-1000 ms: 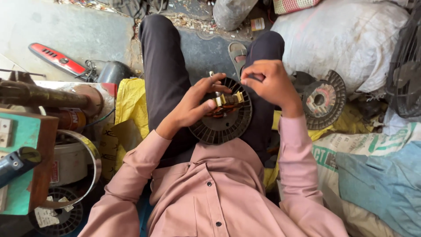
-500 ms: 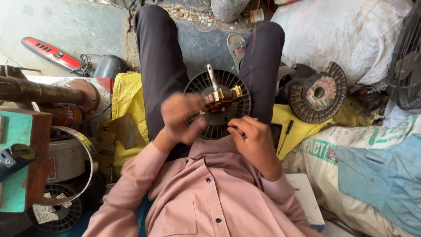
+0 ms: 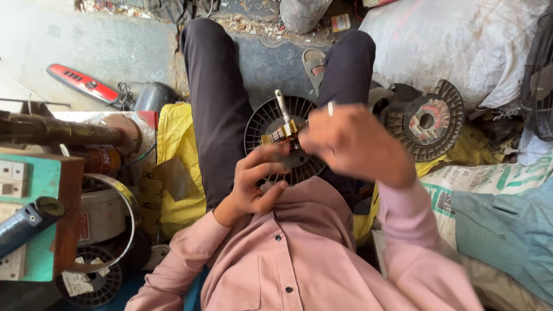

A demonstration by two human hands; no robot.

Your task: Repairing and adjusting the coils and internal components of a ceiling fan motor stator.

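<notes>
A black finned round fan motor part [image 3: 271, 124] rests on my lap between my dark trouser legs. A metal shaft and brass-coloured winding piece [image 3: 283, 128] stick up from its middle. My left hand [image 3: 258, 179] grips the near left edge of the part, fingers curled on its rim. My right hand [image 3: 354, 144] is blurred, over the right side of the part, fingers at the brass piece; whether it grips it is unclear.
A second finned disc with a red centre [image 3: 426, 121] lies right of my leg. White sacks [image 3: 455, 40] sit at the right, a yellow bag [image 3: 175, 167] at the left. A red-handled tool [image 3: 83, 83], a metal ring [image 3: 124, 222] and a teal switch box [image 3: 29, 213] crowd the left.
My right hand went from the top of the part down near my chest, then back up onto its right side. My left hand slid to the near rim.
</notes>
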